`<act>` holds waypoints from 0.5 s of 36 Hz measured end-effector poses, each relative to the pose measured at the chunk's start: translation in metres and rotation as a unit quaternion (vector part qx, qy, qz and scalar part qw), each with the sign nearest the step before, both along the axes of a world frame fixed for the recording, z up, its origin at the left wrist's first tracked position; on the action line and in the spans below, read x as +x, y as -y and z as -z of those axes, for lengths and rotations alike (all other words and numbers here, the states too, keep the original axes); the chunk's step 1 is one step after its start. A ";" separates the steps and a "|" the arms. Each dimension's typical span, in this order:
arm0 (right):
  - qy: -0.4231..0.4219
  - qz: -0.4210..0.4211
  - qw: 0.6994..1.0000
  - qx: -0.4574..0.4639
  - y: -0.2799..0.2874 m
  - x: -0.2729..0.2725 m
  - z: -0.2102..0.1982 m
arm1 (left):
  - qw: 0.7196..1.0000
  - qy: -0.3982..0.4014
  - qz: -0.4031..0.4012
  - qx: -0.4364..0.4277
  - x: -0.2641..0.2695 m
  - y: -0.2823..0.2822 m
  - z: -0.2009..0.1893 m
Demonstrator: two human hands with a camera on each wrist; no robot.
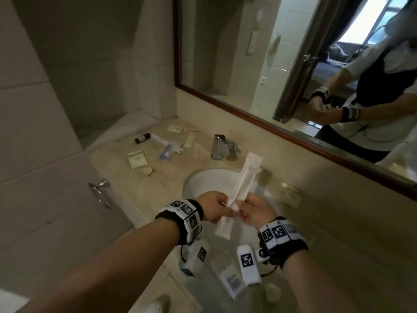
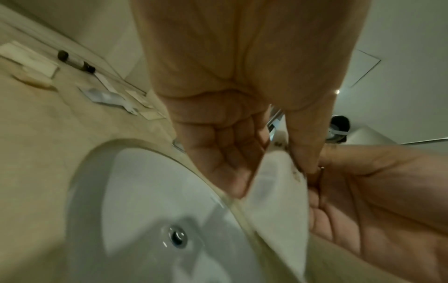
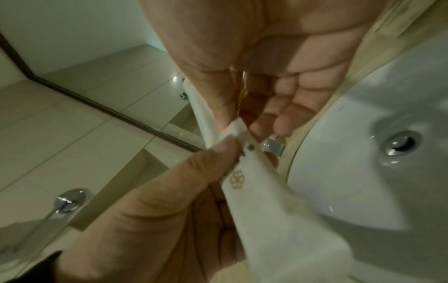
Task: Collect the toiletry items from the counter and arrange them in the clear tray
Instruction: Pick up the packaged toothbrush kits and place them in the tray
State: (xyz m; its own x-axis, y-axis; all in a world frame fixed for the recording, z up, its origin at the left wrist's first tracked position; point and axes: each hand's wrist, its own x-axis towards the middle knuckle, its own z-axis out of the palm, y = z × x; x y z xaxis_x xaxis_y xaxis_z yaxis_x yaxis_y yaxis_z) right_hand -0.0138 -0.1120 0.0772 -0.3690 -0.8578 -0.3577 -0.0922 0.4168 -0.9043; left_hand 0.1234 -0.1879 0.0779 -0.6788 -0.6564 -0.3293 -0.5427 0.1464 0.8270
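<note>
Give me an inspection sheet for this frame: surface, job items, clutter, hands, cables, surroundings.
Surface: beige counter around a white sink.
Job items: long white packet held over the sink; clear tray, blurred, holds a sachet.
Clutter: sachets, small dark bottle, soap left of the faucet.
Hands: left hand and right hand both pinch the packet's lower part.
Cables: nothing seen.
Surroundings: mirror, tiled wall.

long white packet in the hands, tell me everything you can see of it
The long white packet is a slim, flat sachet, paper-like and matte, with a small gold emblem printed on it. It is held above the sink basin, its far end tilted up towards the tap. The left hand and right hand pinch it near its lower part, pressing creases in there.
</note>
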 end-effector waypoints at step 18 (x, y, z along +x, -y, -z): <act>0.061 0.026 0.995 0.078 0.270 0.071 0.033 | 0.993 0.092 -0.009 -0.070 0.079 0.257 0.029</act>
State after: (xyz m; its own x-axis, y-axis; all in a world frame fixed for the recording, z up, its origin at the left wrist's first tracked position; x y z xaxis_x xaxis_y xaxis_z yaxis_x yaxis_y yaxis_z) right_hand 0.0570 -0.3821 0.0443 -0.3579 -0.7690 -0.5297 0.0396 0.5543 -0.8314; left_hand 0.2022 -0.4445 0.0490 -0.6025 -0.7162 -0.3522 -0.6869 0.2405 0.6858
